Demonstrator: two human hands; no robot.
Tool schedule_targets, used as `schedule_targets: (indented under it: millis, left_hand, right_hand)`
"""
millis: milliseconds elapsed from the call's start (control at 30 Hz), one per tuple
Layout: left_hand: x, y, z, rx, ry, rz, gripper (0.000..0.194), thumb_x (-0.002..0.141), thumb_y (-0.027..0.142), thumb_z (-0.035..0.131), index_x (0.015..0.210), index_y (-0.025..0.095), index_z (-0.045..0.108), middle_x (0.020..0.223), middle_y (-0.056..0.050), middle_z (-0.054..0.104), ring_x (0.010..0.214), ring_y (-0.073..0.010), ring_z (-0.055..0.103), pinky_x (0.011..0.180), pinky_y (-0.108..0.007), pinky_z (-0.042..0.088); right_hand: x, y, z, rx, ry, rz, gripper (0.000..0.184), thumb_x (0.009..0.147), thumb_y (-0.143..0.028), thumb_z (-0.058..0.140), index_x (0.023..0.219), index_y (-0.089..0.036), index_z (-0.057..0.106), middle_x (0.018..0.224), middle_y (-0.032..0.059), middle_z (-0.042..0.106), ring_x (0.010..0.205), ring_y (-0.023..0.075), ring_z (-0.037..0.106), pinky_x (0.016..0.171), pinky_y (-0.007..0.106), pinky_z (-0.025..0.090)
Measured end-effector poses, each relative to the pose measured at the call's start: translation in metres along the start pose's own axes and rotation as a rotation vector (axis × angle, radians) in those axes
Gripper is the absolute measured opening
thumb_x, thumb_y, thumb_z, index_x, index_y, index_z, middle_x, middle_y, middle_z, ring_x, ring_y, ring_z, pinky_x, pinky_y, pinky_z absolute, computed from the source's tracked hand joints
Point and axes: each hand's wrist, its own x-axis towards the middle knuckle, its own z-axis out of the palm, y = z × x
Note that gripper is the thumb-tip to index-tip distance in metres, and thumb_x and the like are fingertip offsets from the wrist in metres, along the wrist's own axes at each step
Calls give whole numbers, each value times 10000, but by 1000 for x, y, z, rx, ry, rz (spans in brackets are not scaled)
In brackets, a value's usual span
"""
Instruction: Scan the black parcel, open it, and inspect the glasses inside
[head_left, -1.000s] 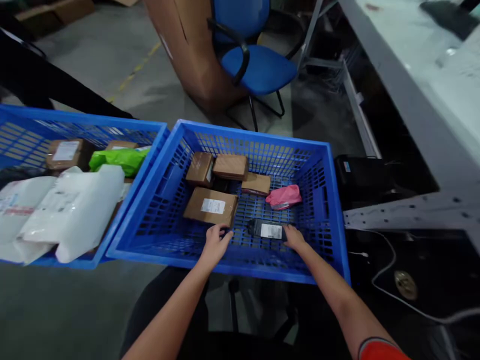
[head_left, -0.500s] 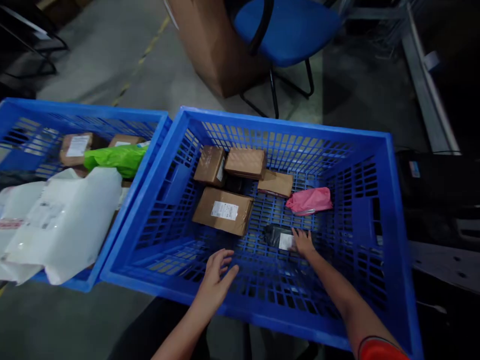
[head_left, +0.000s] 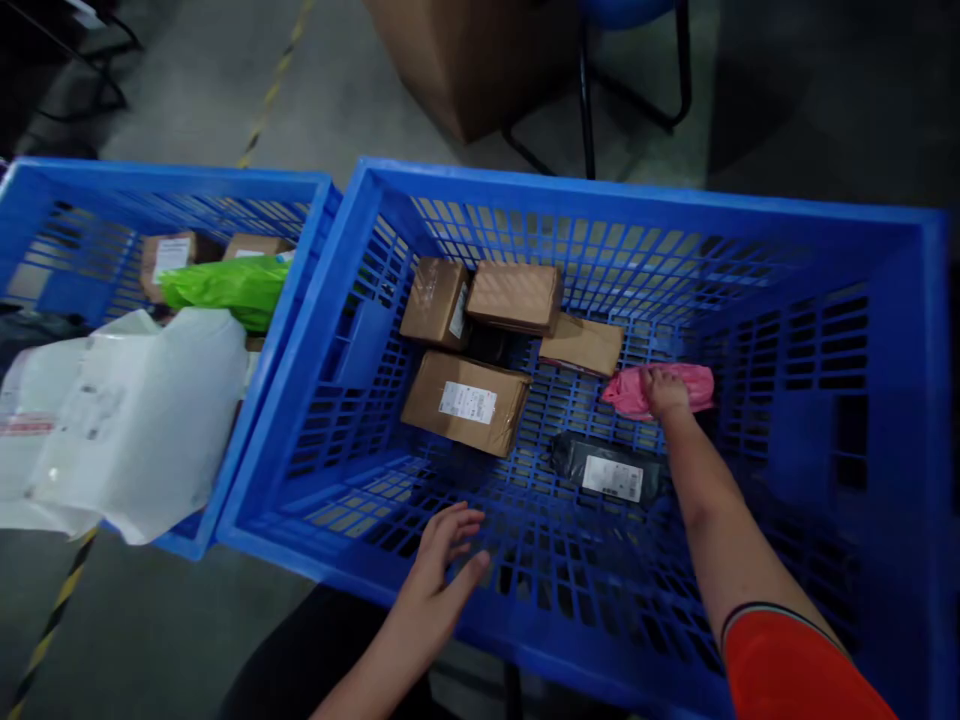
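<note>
My right hand (head_left: 663,391) reaches deep into the big blue crate (head_left: 360,230) and lies on a pink parcel (head_left: 694,385), fingers curled over it. Just nearer to me lies a black parcel (head_left: 609,466) with a white label. My left hand (head_left: 444,560) hovers open over the crate's near floor and holds nothing. A brown box with a label (head_left: 466,402) sits ahead of it. Three smaller brown parcels (head_left: 514,296) lie at the crate's far side.
A second blue crate (head_left: 150,180) stands to the left, holding white mailer bags (head_left: 142,420), a green bag (head_left: 221,285) and brown parcels. A large cardboard box (head_left: 465,60) and chair legs (head_left: 585,120) stand on the concrete floor beyond.
My right hand left the black parcel and moved farther in onto the pink parcel. My left hand drew back toward the near rim. The view tipped downward and closer.
</note>
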Motion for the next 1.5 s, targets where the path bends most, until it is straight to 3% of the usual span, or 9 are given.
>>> schedule_targets:
  millis: [233,467,667,767,867,1000,1133,1333,1500]
  left_hand:
    - [10,28,-4,59,-101,24,531,803,566,690,1208,227,635,1323,-158,559,1205,-315,611,1049,-486,516]
    - [28,44,-11,95,-116,206,891,692,519,829,1420,207,423,1520,-186,456,1439,-355,441,1215,-541,351]
    - [32,54,-12,-202,-204,126,1285,508,808,829,1506,167,336,1614,-248,329,1522,-421,297,1251,-542,283]
    - [25,64,-18,-264,-318,-61,1236,494,658,923,1490,168,377,1501,-228,508,1417,-428,467,1171,-542,419]
    - [16,73,-22,-335,-367,-234,1083,525,397,969,1443,180,437,1289,-171,683,1250,-397,627,1041,-514,546]
    - [15,73,-20,-472,-222,-290,1041,507,300,970,1403,174,455,1199,-156,725,1142,-368,694,972,-475,598]
    - [26,68,-17,-499,16,-241,990,510,300,970,1362,176,480,1214,-162,717,1088,-348,719,944,-459,619]
    - [44,61,-24,-418,339,-179,814,552,226,899,1266,183,512,1190,-150,704,1047,-335,724,996,-569,574]
    - [54,59,-36,-258,542,-14,867,524,198,915,1277,201,484,1228,-130,668,1092,-317,701,1065,-613,512]
  right_hand:
    - [-52,2,-20,153,38,-86,838,756,-368,805,1436,-10,472,1348,254,552,1304,391,457,1122,534,333]
    - [-123,-5,-101,614,-86,-277,895,660,-415,865,1413,-67,531,1340,191,615,1205,324,590,1041,399,472]
    - [-170,-90,-165,921,-509,-755,593,854,-609,691,1213,-137,696,1087,52,746,916,208,711,766,267,572]
    - [-186,-139,-172,920,-596,-876,633,755,-650,786,1123,-138,733,986,27,755,839,203,708,696,240,558]
    - [-186,-159,-159,904,-547,-855,587,852,-628,720,1211,-164,721,1094,34,744,941,199,703,798,242,556]
    - [-167,-133,-107,794,-327,-535,587,1071,-478,393,1561,-157,437,1458,147,556,1306,239,553,1110,383,433]
    - [-165,-88,-34,541,-244,-212,1002,869,-538,735,1617,-53,277,1601,318,267,1494,430,276,1202,629,212]
    - [-169,-73,50,357,-246,-60,629,992,-423,614,1541,-173,434,1522,171,443,1433,358,381,1185,627,267]
    - [-162,-68,57,355,-157,-86,842,863,-388,756,1569,-147,367,1347,164,547,1252,328,511,1112,534,367]
